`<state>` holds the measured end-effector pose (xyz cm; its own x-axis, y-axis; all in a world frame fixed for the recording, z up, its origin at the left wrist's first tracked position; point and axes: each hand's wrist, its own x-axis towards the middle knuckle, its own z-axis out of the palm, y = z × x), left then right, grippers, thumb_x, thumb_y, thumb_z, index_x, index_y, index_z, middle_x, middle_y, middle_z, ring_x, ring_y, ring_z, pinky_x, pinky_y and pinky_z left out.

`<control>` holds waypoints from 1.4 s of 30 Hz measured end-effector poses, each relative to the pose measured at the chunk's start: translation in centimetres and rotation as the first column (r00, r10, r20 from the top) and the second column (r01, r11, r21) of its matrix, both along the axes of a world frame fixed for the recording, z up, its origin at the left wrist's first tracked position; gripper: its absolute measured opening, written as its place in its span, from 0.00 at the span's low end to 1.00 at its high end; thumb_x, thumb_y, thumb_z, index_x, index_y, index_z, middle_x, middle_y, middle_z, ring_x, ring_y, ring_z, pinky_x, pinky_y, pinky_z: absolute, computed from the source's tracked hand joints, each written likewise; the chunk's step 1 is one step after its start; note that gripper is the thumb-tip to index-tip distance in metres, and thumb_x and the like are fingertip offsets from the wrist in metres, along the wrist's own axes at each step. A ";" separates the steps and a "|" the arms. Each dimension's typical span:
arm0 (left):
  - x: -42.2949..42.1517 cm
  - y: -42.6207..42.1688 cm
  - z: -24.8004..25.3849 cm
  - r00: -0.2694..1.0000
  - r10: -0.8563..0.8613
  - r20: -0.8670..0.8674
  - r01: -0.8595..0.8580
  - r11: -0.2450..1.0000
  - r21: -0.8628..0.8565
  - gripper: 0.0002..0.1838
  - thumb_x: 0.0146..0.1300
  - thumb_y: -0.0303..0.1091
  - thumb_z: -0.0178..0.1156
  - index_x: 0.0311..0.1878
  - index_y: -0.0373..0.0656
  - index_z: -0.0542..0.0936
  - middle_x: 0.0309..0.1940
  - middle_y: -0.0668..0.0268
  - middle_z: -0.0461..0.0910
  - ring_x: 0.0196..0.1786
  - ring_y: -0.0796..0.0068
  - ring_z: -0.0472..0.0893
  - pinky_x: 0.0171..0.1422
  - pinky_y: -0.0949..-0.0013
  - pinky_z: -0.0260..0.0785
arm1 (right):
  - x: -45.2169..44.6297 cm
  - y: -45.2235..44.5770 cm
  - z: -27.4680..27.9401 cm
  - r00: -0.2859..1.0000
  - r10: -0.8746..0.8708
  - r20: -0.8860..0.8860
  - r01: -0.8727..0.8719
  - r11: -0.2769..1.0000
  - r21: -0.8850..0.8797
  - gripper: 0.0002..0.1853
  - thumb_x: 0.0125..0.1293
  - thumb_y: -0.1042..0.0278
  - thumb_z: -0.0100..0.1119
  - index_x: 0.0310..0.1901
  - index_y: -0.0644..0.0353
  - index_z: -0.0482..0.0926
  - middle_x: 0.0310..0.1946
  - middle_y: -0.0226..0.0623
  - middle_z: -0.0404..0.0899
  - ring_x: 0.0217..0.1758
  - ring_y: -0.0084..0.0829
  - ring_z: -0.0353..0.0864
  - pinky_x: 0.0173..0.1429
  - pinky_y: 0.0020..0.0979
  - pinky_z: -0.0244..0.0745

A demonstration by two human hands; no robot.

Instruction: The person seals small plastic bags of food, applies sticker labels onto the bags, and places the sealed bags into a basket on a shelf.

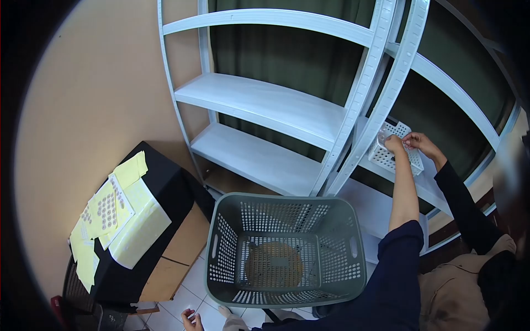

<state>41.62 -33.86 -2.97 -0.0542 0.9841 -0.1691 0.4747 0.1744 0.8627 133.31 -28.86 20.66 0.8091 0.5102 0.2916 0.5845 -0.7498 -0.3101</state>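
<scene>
My right hand (395,145) reaches out to the right, its fingers curled down into a white perforated basket (411,163) on a shelf. What those fingers grip, if anything, is hidden; a bit of clear, shiny material shows beside them. A co-worker's hand (422,144), below a black sleeve, works at the same basket, close to mine. Low in the view, my left hand (192,321) hangs with loosely bent fingers apart and nothing in it. In front of my body stands a large grey-green perforated laundry basket (287,298), with nothing but a brownish round patch showing at its bottom.
A white metal shelf unit (265,99) stands ahead, with a second unit (406,60) to its right. On the left, yellow papers and printed sheets (118,207) lie on a black cloth (182,190) over a box. The co-worker in brown clothing (452,292) stands close at the right.
</scene>
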 end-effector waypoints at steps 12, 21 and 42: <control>-6.6 1.6 1.6 0.998 -0.020 0.061 0.025 0.995 -0.094 0.17 0.53 0.30 0.57 0.46 0.41 0.67 0.44 0.62 0.73 0.42 0.69 0.76 0.41 0.66 0.67 | -43.8 8.8 -0.2 0.829 0.107 0.549 -0.512 0.542 0.667 0.10 0.54 0.78 0.51 0.40 0.67 0.72 0.37 0.45 0.73 0.41 0.42 0.73 0.47 0.35 0.67; -23.1 -2.4 3.8 0.945 0.322 -0.052 -0.324 0.945 -0.036 0.16 0.54 0.31 0.57 0.46 0.40 0.67 0.43 0.62 0.74 0.43 0.69 0.75 0.46 0.63 0.67 | -90.1 10.2 -13.9 0.367 0.870 0.330 -0.792 0.106 0.601 0.11 0.43 0.78 0.64 0.28 0.56 0.74 0.23 0.31 0.75 0.29 0.32 0.74 0.42 0.32 0.64; -43.7 2.6 0.0 0.630 0.776 0.024 -0.770 0.628 -0.112 0.18 0.52 0.31 0.57 0.45 0.34 0.68 0.41 0.53 0.75 0.43 0.62 0.76 0.49 0.65 0.67 | -137.8 20.8 -15.7 -0.733 0.655 -0.182 -0.656 -0.612 0.441 0.12 0.50 0.78 0.53 0.39 0.60 0.74 0.35 0.40 0.71 0.35 0.41 0.74 0.39 0.35 0.70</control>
<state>-2.13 -31.28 -2.96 -0.7748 0.5673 -0.2791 0.0769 0.5227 0.8491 -4.46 -8.06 4.96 -0.8765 0.3468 0.3340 0.0086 0.7049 -0.7093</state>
